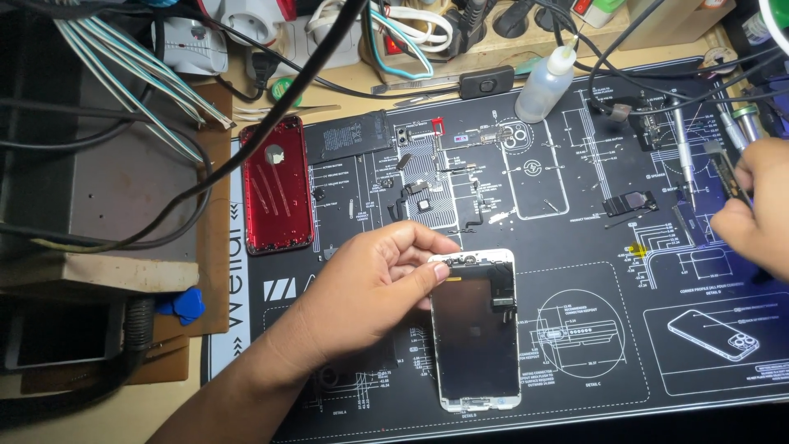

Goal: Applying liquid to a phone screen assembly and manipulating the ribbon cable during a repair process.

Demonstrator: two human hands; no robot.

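I see my left hand (370,288) at frame centre, fingertips pinching the top left edge of a white-framed phone screen (477,329) lying on the dark printed mat (575,247). My right hand (756,210) grips a thin tool (730,174) at the right edge. A red phone back (277,184) lies upper left.

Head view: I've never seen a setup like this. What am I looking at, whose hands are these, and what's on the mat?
One camera, worn on a person's head, looks down at a workbench. The left hand steadies a white-framed phone screen panel lying on a dark printed repair mat. The right hand grips a thin tool at the mat's right edge. Also there: a red phone back shell, small loose phone parts and a squeeze bottle.
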